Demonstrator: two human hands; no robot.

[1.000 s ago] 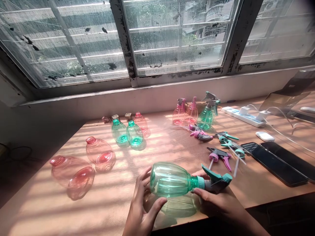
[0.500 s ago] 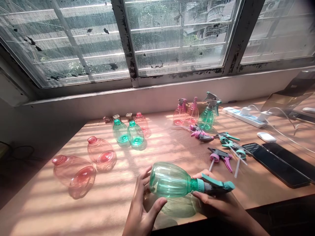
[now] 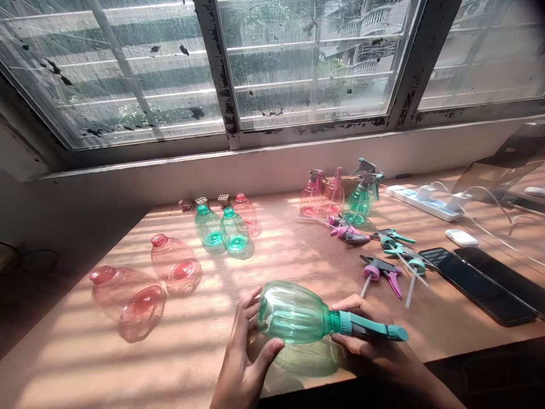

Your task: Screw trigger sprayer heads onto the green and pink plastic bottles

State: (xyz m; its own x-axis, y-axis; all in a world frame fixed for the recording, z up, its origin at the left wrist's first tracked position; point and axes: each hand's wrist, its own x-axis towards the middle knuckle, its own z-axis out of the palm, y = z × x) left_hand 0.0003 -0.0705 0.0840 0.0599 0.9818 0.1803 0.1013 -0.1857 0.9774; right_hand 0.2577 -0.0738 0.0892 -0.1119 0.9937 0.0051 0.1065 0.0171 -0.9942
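Note:
A clear green spray bottle (image 3: pixel 293 312) lies sideways above the table's front edge, its base to the left. My left hand (image 3: pixel 251 346) is curved around the base end, thumb along the lower side. At the neck, my right hand (image 3: pixel 361 326) has its fingers around the collar of the teal and grey spray head (image 3: pixel 374 328). The head sits on the bottle's mouth with its trigger facing up toward me. Loose spray heads lie beyond my right hand: a pink and grey one (image 3: pixel 383 272) and teal ones (image 3: pixel 400 253).
Headless pink bottles (image 3: pixel 128 301) stand at the left, green ones (image 3: pixel 234 233) farther back. Bottles with heads on, pink (image 3: pixel 310 196) and green (image 3: pixel 358 201), stand by the wall. Phones (image 3: pixel 481 289), a white power strip (image 3: pixel 421 203) and cables occupy the right side.
The spray head has turned about the bottle's axis, so its trigger now faces more toward me. My right fingers have shifted slightly at the collar; the bottle stays nearly in place.

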